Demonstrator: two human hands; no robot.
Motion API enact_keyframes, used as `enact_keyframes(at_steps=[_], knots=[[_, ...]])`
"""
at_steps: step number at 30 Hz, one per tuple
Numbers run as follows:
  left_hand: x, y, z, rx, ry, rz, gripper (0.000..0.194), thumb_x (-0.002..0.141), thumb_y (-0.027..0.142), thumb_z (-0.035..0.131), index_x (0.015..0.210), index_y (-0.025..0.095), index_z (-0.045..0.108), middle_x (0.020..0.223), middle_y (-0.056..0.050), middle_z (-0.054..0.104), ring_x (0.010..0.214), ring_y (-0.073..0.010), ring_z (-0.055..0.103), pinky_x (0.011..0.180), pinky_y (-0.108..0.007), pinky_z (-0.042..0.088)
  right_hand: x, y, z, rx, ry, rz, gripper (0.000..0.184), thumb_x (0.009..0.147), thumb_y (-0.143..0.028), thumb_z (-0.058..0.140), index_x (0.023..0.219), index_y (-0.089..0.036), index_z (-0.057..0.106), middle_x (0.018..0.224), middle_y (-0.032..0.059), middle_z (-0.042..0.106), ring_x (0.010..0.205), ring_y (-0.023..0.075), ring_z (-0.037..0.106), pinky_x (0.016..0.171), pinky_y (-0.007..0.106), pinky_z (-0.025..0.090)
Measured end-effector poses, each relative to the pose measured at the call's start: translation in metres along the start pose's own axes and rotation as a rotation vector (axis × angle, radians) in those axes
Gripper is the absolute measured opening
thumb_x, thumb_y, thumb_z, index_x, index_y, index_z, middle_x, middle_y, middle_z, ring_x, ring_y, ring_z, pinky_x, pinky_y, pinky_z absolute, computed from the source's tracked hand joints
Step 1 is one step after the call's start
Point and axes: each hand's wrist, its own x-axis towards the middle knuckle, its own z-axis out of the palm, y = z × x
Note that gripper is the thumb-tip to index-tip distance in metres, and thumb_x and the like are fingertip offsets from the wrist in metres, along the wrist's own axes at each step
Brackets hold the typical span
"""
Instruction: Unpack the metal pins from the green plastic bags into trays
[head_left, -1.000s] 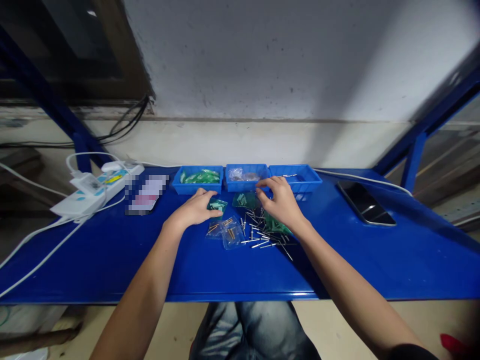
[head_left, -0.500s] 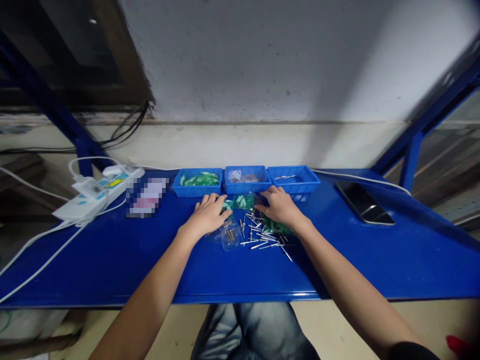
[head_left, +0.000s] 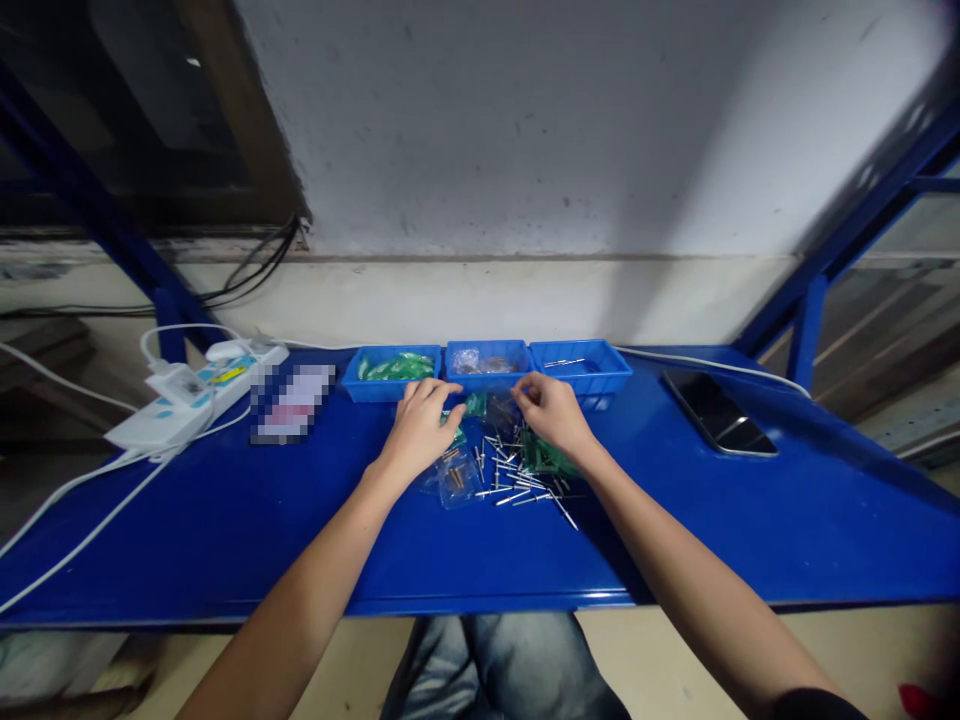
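My right hand pinches a small clear plastic bag between thumb and fingers, just in front of the middle bin. With fingers and thumb apart, my left hand hovers beside a green packet, partly covering it; I see nothing in its grasp. Another green packet lies behind the held bag. Loose pop rivets are scattered between my forearms, with more green packets under my right hand. Left of the rivets lies a clear bag of brass-coloured pieces.
Three blue bins stand along the back: one with green packets, one with clear bags, one with a few rivets. A power strip with cables and a blurred phone-like object sit left; a phone lies right.
My right hand went down to the packets and now has a clear bag pinched in its fingers. My left hand shifted right and stays open.
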Motion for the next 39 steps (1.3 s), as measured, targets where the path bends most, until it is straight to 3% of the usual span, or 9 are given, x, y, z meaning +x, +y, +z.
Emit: enact_keyframes(at_steps=[4, 9, 12, 15, 20, 25, 31, 36, 39], knots=[[0.001, 0.011, -0.003, -0.340, -0.055, -0.051, 0.030, 0.089, 0.040, 0.043, 0.094, 0.020, 0.064, 0.085, -0.005, 0.065, 0.079, -0.0183, 0.059, 0.073, -0.030, 0.045, -0.005, -0.011, -0.001, 0.148, 0.167, -0.053, 0.014, 0.084, -0.028, 0.050, 0.078, -0.018, 0.058, 0.051, -0.0035, 0.050, 0.046, 0.0115, 0.046, 0.049, 0.023, 0.032], [0.002, 0.016, 0.003, -0.891, -0.128, -0.336, 0.040, 0.087, 0.049, 0.043, 0.084, 0.014, 0.063, 0.072, -0.004, 0.061, 0.056, -0.0107, 0.053, 0.050, -0.022, 0.037, -0.016, -0.030, 0.005, 0.288, 0.145, -0.260, 0.013, 0.085, -0.027, 0.049, 0.080, -0.019, 0.058, 0.075, 0.0030, 0.064, 0.069, 0.0147, 0.060, 0.066, 0.025, 0.045], [0.004, 0.012, 0.007, -1.021, -0.127, -0.298, 0.025, 0.082, 0.038, 0.055, 0.079, 0.014, 0.061, 0.070, -0.001, 0.059, 0.057, -0.0089, 0.052, 0.051, -0.020, 0.038, -0.021, -0.037, 0.006, 0.232, 0.118, -0.330, 0.012, 0.085, -0.025, 0.051, 0.080, -0.019, 0.060, 0.078, 0.0040, 0.065, 0.073, 0.0165, 0.060, 0.070, 0.028, 0.045], [0.005, 0.007, 0.007, -0.941, -0.042, -0.221, 0.017, 0.080, 0.031, 0.057, 0.088, 0.015, 0.060, 0.074, -0.001, 0.061, 0.061, -0.0094, 0.055, 0.057, -0.021, 0.041, -0.021, -0.037, 0.008, 0.190, 0.090, -0.285, 0.016, 0.086, -0.029, 0.050, 0.085, -0.019, 0.062, 0.083, 0.0049, 0.065, 0.077, 0.0173, 0.060, 0.072, 0.029, 0.045], [0.003, 0.007, 0.007, -0.483, 0.084, 0.026, 0.014, 0.081, 0.023, 0.056, 0.093, 0.018, 0.060, 0.086, -0.003, 0.065, 0.076, -0.0146, 0.060, 0.067, -0.027, 0.047, -0.017, -0.030, 0.014, 0.150, 0.021, -0.151, 0.032, 0.089, -0.040, 0.045, 0.079, -0.017, 0.065, 0.075, 0.0046, 0.063, 0.070, 0.0161, 0.056, 0.066, 0.028, 0.040], [0.000, 0.011, 0.008, -0.259, 0.092, 0.231, 0.021, 0.080, 0.011, 0.052, 0.097, 0.020, 0.059, 0.096, -0.004, 0.062, 0.088, -0.0160, 0.058, 0.077, -0.031, 0.049, -0.016, -0.030, 0.018, 0.431, -0.122, 0.063, 0.047, 0.087, -0.054, 0.039, 0.069, -0.017, 0.060, 0.063, 0.0011, 0.057, 0.059, 0.0131, 0.051, 0.057, 0.025, 0.037], [-0.001, 0.010, 0.002, -0.213, 0.106, 0.235, 0.025, 0.081, 0.015, 0.054, 0.104, 0.024, 0.059, 0.111, -0.006, 0.053, 0.102, -0.0191, 0.054, 0.083, -0.036, 0.049, -0.013, -0.030, 0.024, 0.762, -0.122, 0.116, 0.034, 0.078, -0.050, 0.056, 0.069, -0.017, 0.057, 0.062, -0.0010, 0.054, 0.058, 0.0120, 0.050, 0.061, 0.026, 0.041], [0.000, 0.008, 0.000, -0.279, 0.136, 0.149, 0.025, 0.086, 0.024, 0.050, 0.111, 0.023, 0.056, 0.109, -0.007, 0.057, 0.097, -0.0183, 0.057, 0.079, -0.034, 0.050, -0.014, -0.027, 0.025, 0.791, -0.119, 0.099, 0.031, 0.076, -0.044, 0.059, 0.091, -0.018, 0.057, 0.067, -0.0007, 0.056, 0.060, 0.0135, 0.053, 0.062, 0.027, 0.043], [0.001, 0.009, 0.001, -0.406, 0.144, 0.061, 0.029, 0.086, 0.025, 0.051, 0.114, 0.021, 0.055, 0.103, -0.006, 0.063, 0.087, -0.0160, 0.061, 0.074, -0.030, 0.051, -0.016, -0.031, 0.022, 0.722, -0.177, 0.024, 0.025, 0.080, -0.041, 0.054, 0.089, -0.018, 0.057, 0.069, 0.0000, 0.057, 0.064, 0.0143, 0.055, 0.065, 0.028, 0.043]])
